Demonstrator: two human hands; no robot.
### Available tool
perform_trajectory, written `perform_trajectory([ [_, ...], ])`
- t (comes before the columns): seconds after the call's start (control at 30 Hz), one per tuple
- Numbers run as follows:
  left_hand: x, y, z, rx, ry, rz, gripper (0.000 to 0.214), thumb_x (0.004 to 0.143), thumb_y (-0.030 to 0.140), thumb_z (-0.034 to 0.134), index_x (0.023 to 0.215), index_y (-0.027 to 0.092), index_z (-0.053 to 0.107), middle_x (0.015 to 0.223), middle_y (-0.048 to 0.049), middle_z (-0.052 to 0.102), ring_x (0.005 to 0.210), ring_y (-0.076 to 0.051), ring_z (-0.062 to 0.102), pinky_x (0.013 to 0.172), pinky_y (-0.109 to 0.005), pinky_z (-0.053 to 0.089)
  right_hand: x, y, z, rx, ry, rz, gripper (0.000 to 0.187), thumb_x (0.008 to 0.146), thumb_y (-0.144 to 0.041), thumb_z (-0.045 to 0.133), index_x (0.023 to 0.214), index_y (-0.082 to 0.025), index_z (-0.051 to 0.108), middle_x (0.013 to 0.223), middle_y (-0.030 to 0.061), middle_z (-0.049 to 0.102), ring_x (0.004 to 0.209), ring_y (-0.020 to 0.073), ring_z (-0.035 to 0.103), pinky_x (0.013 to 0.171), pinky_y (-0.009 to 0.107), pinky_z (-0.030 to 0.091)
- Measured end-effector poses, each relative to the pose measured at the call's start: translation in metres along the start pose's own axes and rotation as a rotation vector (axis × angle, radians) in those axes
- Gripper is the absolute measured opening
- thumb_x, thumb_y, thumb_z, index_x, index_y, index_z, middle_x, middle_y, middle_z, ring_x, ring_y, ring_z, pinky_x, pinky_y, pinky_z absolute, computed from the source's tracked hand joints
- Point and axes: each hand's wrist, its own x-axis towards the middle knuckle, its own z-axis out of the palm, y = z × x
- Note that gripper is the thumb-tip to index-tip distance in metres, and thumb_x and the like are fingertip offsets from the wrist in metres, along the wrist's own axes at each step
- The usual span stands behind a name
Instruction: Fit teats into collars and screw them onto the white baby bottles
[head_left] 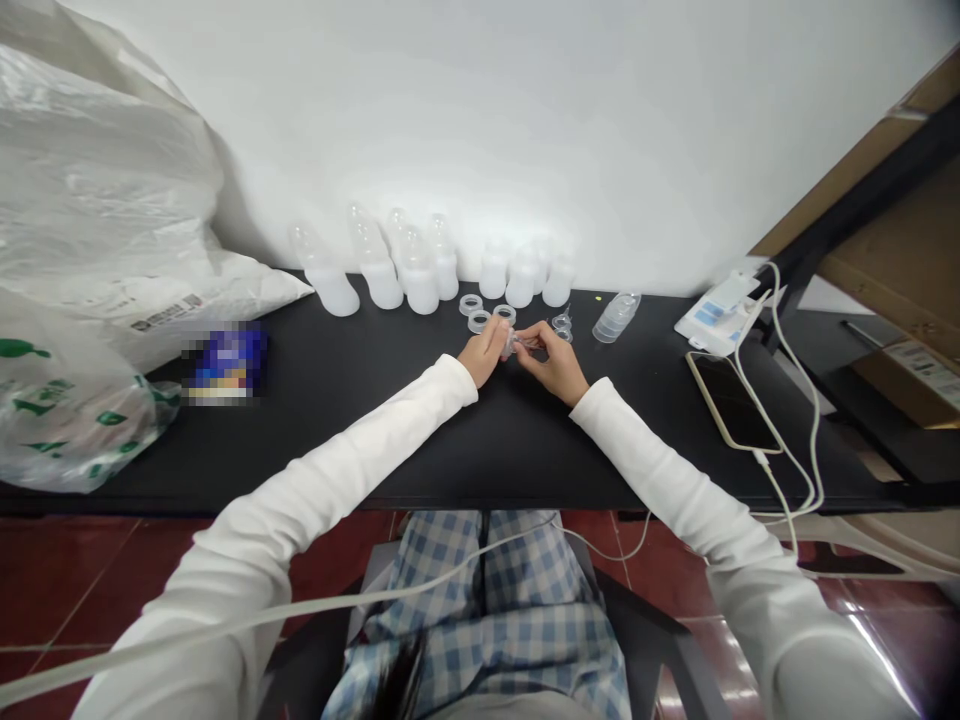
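My left hand (484, 352) and my right hand (553, 362) meet over the black table (420, 440), both pinched on one small clear plastic piece (514, 343), likely a bottle teat with its ring. Three clear screw rings (480, 312) lie just beyond my left hand. Two clear teats (562, 324) stand just past my right hand. Several translucent white bottles (405, 270) are lined up along the wall behind, some capped and some open.
A stack of clear caps (616, 316) lies to the right of the bottles. A phone (733, 400) on a white cable (787, 420) and a white pack (718, 312) sit at right. Large plastic bags (90, 260) and a blue packet (229, 362) fill the left.
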Motion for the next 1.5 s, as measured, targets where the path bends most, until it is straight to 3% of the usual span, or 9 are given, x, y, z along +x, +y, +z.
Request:
perform_trajectory([
  [0.13, 0.000, 0.008, 0.001, -0.008, 0.012, -0.051, 0.034, 0.102, 0.043, 0.032, 0.080, 0.022, 0.047, 0.056, 0.0034, 0.049, 0.058, -0.014, 0.053, 0.071, -0.031, 0.046, 0.001, -0.003, -0.002, -0.110, 0.004, -0.061, 0.019, 0.094, -0.041, 0.055, 0.094, -0.022, 0.056, 0.081, 0.0026, 0.066, 0.070, 0.0153, 0.060, 0.070, 0.032, 0.056],
  [0.3, 0.003, 0.014, -0.001, -0.073, -0.002, -0.182, 0.054, 0.099, 0.061, 0.035, 0.062, 0.021, 0.044, 0.050, 0.0022, 0.042, 0.054, -0.013, 0.046, 0.062, -0.029, 0.043, 0.003, -0.005, -0.010, -0.332, -0.084, -0.274, 0.013, 0.098, -0.027, 0.046, 0.096, -0.022, 0.058, 0.085, 0.0045, 0.064, 0.077, 0.0163, 0.062, 0.074, 0.032, 0.056],
  [0.53, 0.008, 0.008, -0.005, -0.055, 0.061, -0.254, 0.046, 0.100, 0.047, 0.040, 0.065, 0.020, 0.049, 0.048, 0.0034, 0.045, 0.048, -0.011, 0.044, 0.054, -0.026, 0.037, 0.006, -0.004, -0.021, -0.570, -0.069, -0.440, 0.017, 0.098, -0.020, 0.048, 0.107, -0.021, 0.062, 0.098, 0.0091, 0.066, 0.089, 0.0186, 0.065, 0.081, 0.032, 0.057],
  [0.63, 0.010, -0.001, -0.005, -0.099, 0.089, -0.256, 0.033, 0.097, 0.047, 0.045, 0.078, 0.020, 0.053, 0.055, 0.0039, 0.051, 0.051, -0.010, 0.049, 0.052, -0.023, 0.039, 0.009, 0.000, -0.030, -0.628, 0.001, -0.401, 0.017, 0.098, -0.023, 0.050, 0.109, -0.021, 0.063, 0.098, 0.0089, 0.065, 0.091, 0.0192, 0.065, 0.082, 0.033, 0.058],
  [0.7, 0.009, -0.008, -0.007, -0.059, 0.077, -0.165, 0.024, 0.090, 0.043, 0.059, 0.090, 0.020, 0.054, 0.068, 0.0030, 0.059, 0.060, -0.011, 0.056, 0.056, -0.022, 0.043, 0.010, 0.004, -0.040, -0.652, 0.069, -0.336, 0.018, 0.098, -0.025, 0.050, 0.110, -0.021, 0.063, 0.099, 0.0094, 0.064, 0.094, 0.0205, 0.065, 0.085, 0.035, 0.058],
  [0.8, 0.007, -0.015, -0.010, 0.090, 0.005, 0.019, 0.037, 0.076, 0.035, 0.075, 0.101, 0.021, 0.051, 0.096, -0.0025, 0.067, 0.080, -0.013, 0.063, 0.065, -0.023, 0.049, 0.012, 0.011, -0.053, -0.699, 0.165, -0.218, 0.022, 0.097, -0.024, 0.049, 0.114, -0.019, 0.062, 0.102, 0.0112, 0.062, 0.098, 0.0236, 0.064, 0.088, 0.040, 0.057],
  [1.0, 0.008, -0.022, -0.015, 0.399, 0.003, 0.237, 0.032, 0.083, 0.032, 0.066, 0.107, 0.020, 0.049, 0.116, -0.0115, 0.065, 0.109, -0.024, 0.063, 0.089, -0.038, 0.054, 0.013, 0.018, -0.061, -0.790, 0.232, -0.087, 0.029, 0.099, -0.027, 0.045, 0.123, -0.018, 0.060, 0.107, 0.0126, 0.060, 0.105, 0.0270, 0.062, 0.094, 0.045, 0.054],
  [1.23, 0.008, -0.013, -0.017, 0.575, -0.009, 0.137, 0.028, 0.087, 0.036, 0.063, 0.105, 0.020, 0.051, 0.117, -0.0108, 0.066, 0.116, -0.028, 0.062, 0.101, -0.044, 0.046, 0.022, 0.019, -0.051, -0.939, 0.165, -0.034, 0.038, 0.103, -0.029, 0.037, 0.130, -0.015, 0.060, 0.109, 0.0157, 0.063, 0.098, 0.0274, 0.060, 0.088, 0.042, 0.049],
  [1.5, 0.000, -0.003, -0.013, 0.707, 0.059, 0.095, 0.044, 0.088, 0.039, 0.059, 0.126, 0.017, 0.056, 0.146, -0.0151, 0.054, 0.137, -0.033, 0.044, 0.112, -0.048, 0.035, 0.028, 0.025, -0.041, -1.027, 0.040, -0.039, 0.043, 0.101, -0.021, 0.032, 0.132, -0.015, 0.061, 0.111, 0.0162, 0.065, 0.102, 0.0292, 0.056, 0.095, 0.046, 0.041],
])
